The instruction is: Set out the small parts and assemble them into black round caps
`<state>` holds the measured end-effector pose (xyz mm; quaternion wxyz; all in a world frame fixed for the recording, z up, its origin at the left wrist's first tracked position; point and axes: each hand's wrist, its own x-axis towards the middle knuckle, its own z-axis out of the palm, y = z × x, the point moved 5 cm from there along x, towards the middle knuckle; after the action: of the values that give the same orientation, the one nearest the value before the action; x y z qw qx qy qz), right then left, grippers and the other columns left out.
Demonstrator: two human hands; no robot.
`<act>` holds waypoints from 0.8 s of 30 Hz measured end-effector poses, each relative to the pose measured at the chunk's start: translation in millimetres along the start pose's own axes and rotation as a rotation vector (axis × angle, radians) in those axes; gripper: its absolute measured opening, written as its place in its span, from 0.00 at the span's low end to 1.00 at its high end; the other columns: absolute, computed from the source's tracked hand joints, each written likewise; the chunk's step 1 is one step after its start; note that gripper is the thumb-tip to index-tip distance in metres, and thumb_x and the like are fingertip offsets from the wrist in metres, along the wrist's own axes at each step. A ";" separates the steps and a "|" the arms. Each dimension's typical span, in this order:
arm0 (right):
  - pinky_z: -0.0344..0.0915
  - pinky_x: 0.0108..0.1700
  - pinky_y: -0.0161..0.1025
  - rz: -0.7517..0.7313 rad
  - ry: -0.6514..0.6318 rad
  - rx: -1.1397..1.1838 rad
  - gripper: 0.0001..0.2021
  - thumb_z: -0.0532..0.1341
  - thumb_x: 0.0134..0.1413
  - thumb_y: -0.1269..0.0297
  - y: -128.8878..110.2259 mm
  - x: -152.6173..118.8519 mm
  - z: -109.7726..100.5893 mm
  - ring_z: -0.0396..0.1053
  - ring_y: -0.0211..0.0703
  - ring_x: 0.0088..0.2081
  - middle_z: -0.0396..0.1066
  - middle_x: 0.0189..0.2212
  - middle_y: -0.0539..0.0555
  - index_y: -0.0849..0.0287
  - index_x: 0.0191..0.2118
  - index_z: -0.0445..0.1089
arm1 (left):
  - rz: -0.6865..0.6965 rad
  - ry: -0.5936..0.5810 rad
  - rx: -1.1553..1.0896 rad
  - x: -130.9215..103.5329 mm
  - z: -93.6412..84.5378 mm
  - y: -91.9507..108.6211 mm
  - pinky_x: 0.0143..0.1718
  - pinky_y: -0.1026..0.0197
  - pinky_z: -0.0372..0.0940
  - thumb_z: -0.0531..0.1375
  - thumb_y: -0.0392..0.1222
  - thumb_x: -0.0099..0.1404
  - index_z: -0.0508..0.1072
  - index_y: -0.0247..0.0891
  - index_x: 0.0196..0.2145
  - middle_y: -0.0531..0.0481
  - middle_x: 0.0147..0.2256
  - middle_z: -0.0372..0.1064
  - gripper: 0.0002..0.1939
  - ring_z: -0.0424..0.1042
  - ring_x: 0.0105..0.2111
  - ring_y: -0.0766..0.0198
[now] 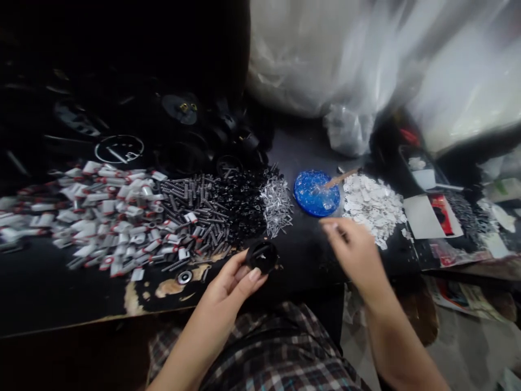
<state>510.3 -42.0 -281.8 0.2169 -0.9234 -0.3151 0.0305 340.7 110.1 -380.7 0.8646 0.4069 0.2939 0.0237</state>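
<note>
My left hand (232, 288) is closed around a small round black plastic cup-shaped part (261, 256), its hollow side facing up. My right hand (356, 252) hovers over the table's front, just below a blue round dish (309, 205) of glossy, gel-like stuff. A flat wooden stick (341, 178) leans in the dish. The right fingers are bent and smeared by motion, so whether anything is between them is unclear. Right of the dish lies a heap of small flat white pieces (374, 209). Thin silvery pins (277, 206) lie in a pile left of it.
Leftward lie small black parts (240, 209), dark springs (191, 195) and a heap of white sleeves with red ends (118, 217). A metal ring (184, 277) sits near the worn table edge (134, 298). Large clear plastic bags (309, 60) stand behind; a red-and-white box (442, 214) is at right.
</note>
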 end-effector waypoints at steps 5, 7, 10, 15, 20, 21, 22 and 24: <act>0.54 0.42 0.46 0.335 -0.039 -0.498 0.10 0.58 0.63 0.62 77.9 11.9 -12.8 0.70 0.52 0.40 0.75 0.41 0.57 0.58 0.44 0.74 | -0.012 0.030 0.001 0.5 5.9 3.5 0.57 0.52 0.68 0.66 0.51 0.61 0.72 0.42 0.52 0.46 0.51 0.75 0.23 0.72 0.54 0.52; 0.53 0.41 0.44 0.282 -0.052 -0.522 0.09 0.58 0.63 0.61 76.0 9.4 -5.9 0.69 0.49 0.36 0.75 0.37 0.55 0.58 0.41 0.74 | -0.019 0.031 0.003 0.4 7.6 4.8 0.57 0.51 0.68 0.66 0.51 0.61 0.72 0.42 0.52 0.46 0.50 0.75 0.23 0.72 0.54 0.51; 0.52 0.39 0.43 0.138 -0.026 -0.476 0.08 0.58 0.63 0.62 56.0 -1.2 3.7 0.68 0.45 0.33 0.74 0.33 0.53 0.58 0.38 0.73 | -0.021 0.029 -0.014 0.9 8.2 4.8 0.57 0.51 0.68 0.66 0.51 0.61 0.72 0.42 0.52 0.46 0.50 0.76 0.23 0.73 0.53 0.51; 0.53 0.41 0.43 0.048 -0.034 -0.323 0.08 0.58 0.63 0.61 41.4 -10.5 9.2 0.69 0.43 0.32 0.73 0.32 0.51 0.56 0.40 0.74 | -0.014 -0.008 -0.001 2.8 6.1 3.4 0.56 0.55 0.69 0.65 0.50 0.62 0.71 0.43 0.52 0.47 0.51 0.75 0.22 0.72 0.54 0.54; 0.53 0.40 0.43 0.046 -0.023 -0.314 0.09 0.56 0.63 0.63 39.6 -5.5 10.4 0.68 0.46 0.34 0.72 0.31 0.53 0.58 0.32 0.69 | -0.005 0.015 -0.037 -0.5 4.2 0.7 0.56 0.53 0.68 0.65 0.50 0.62 0.71 0.42 0.53 0.46 0.50 0.75 0.23 0.74 0.52 0.53; 0.54 0.40 0.43 0.058 -0.022 -0.253 0.09 0.57 0.63 0.63 35.4 -5.4 11.7 0.68 0.46 0.34 0.73 0.31 0.53 0.58 0.32 0.69 | 0.005 0.035 -0.062 -2.5 5.2 0.2 0.57 0.53 0.68 0.65 0.50 0.63 0.71 0.43 0.53 0.46 0.50 0.75 0.22 0.74 0.51 0.54; 0.55 0.40 0.42 0.069 -0.032 -0.172 0.08 0.57 0.62 0.63 29.0 -5.8 14.1 0.68 0.45 0.34 0.73 0.31 0.53 0.58 0.32 0.69 | 0.017 0.053 -0.096 -4.9 7.3 -0.2 0.57 0.52 0.68 0.64 0.50 0.64 0.71 0.43 0.53 0.47 0.51 0.75 0.21 0.74 0.51 0.54; 0.56 0.38 0.40 0.080 -0.112 0.007 0.07 0.59 0.61 0.62 10.2 -7.9 23.6 0.67 0.44 0.33 0.73 0.31 0.51 0.57 0.32 0.68 | 0.029 0.052 -0.181 -10.0 14.8 -0.6 0.57 0.52 0.67 0.63 0.49 0.65 0.71 0.43 0.52 0.46 0.52 0.74 0.19 0.74 0.52 0.53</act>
<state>505.2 -44.9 -308.0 0.2009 -0.9313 -0.2896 0.0919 340.2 96.7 -368.9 0.8893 0.3308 0.3072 0.0732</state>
